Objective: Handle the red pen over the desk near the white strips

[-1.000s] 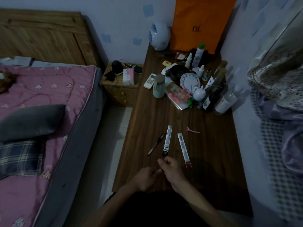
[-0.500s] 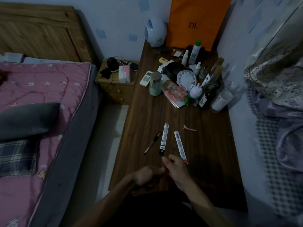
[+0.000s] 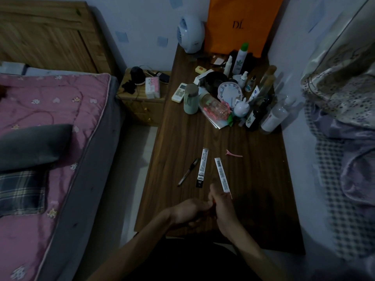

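Note:
Both my hands meet over the near part of a dark wooden desk (image 3: 263, 179). My left hand (image 3: 187, 212) and my right hand (image 3: 222, 207) curl together around a small red thing (image 3: 212, 202), mostly hidden between the fingers. Just beyond them lie two long narrow white packets, one with a black end (image 3: 202, 167) and one partly under my right hand (image 3: 221, 174). A dark pen (image 3: 187, 172) lies left of the packets. A pink hair clip (image 3: 233, 154) lies further right.
Bottles, a clock (image 3: 230, 92), a grey-green cup (image 3: 191, 101) and a remote crowd the desk's far half. An orange bag (image 3: 241, 23) and a small white fan (image 3: 190, 33) stand at the back wall. A bed (image 3: 50, 138) and nightstand (image 3: 142, 98) are on the left, bedding on the right.
My view has shifted a little. Both hands have stayed together on the small red thing, with my right hand now slightly further forward, covering the end of the right packet.

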Motion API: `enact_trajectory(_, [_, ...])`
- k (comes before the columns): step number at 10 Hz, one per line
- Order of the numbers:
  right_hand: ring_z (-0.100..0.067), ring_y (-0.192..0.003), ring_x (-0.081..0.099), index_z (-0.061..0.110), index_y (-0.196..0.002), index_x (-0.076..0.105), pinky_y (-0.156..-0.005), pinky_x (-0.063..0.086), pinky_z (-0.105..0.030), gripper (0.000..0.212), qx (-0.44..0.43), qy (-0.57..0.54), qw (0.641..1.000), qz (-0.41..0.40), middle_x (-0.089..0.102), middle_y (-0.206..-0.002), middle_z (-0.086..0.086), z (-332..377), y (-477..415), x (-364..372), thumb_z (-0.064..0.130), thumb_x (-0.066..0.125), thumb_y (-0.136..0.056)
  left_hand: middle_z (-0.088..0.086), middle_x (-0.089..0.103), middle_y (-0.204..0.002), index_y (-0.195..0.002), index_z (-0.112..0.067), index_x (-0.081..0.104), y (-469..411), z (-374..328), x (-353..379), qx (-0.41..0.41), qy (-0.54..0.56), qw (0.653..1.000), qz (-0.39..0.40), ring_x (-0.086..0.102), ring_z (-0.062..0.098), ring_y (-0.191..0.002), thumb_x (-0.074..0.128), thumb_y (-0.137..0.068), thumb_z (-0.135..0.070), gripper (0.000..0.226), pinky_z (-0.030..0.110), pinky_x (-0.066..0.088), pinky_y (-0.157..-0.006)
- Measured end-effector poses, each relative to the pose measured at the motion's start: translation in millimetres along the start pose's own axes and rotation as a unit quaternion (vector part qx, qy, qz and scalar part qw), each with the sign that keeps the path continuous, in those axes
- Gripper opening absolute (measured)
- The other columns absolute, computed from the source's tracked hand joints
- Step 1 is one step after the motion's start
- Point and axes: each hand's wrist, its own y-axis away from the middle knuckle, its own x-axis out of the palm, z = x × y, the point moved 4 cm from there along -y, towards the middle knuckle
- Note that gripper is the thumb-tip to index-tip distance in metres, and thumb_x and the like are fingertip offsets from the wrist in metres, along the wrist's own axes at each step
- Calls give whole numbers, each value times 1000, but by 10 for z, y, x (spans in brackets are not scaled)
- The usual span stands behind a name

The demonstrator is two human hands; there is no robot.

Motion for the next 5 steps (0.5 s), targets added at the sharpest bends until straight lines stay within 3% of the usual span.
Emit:
enact_trajectory(1, [1,-47,51,28,-44,59,-59,39,-28,48,-8,29,999,-12,53,-47,14,30,-23,27,43,60,-90,-9,51,-46,-57,-24,64,4,65,-47,17,1,1000,-18,42,6,-36,46,-97,-43,48,16,34,-37])
enact_trajectory(2, [-14,-54,45,20,-52,48,-62,36,-33,40,-28,27,999,17,44,-52,1,74,12,69,48,63,-75,-13,61,-49,-62,-25,66,22,192,-107,-12,56,998,-25,54,-4,-39,51,-95,-38,39,11,42,-38])
enact_trajectory(3, [-16,-59,49,18,-62,51,-63,39,-34,39,-17,24,999,28,49,-53,3,41,36,94,52,68,-70,-11,59,-47,-69,-20,59,50,236,-140,-29,95,995,-19,53,-2,-36,50,-96,-34,32,12,41,-35])
enact_trajectory(5, [-21,-58,44,21,-48,51,-63,36,-38,41,-54,45,996,63,43,-53,-2,198,107,191,49,67,-73,-11,58,-44,-64,-19,58,207,178,-109,-63,164,984,36,51,-2,-32,40,-100,-31,41,12,39,-31])
